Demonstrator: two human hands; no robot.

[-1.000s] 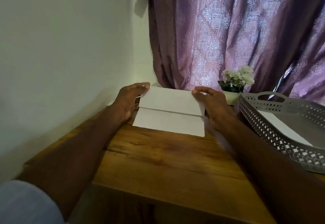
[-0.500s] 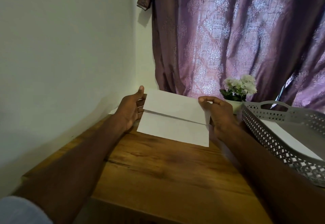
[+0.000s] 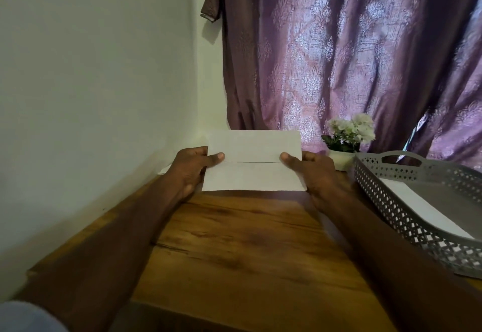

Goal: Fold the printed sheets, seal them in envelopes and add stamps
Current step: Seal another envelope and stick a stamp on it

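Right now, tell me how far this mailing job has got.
Done: one sheet is folded, a flap edge crossing its middle. In hand: the left hand and right hand pinch its two ends, holding it up over the table. Left: more paper waits in the tray. No stamps are visible, so sealing and stamping remain.

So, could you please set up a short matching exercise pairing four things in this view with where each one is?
Things:
1. folded sheet
2. flower pot
3. grey tray
4. curtain

Places:
A. hanging behind the desk
B. on the desk's right side, holding white paper
C. pinched at both ends by the left hand and right hand
D. between sheet and tray, by the curtain

Pairs: 1-C, 2-D, 3-B, 4-A
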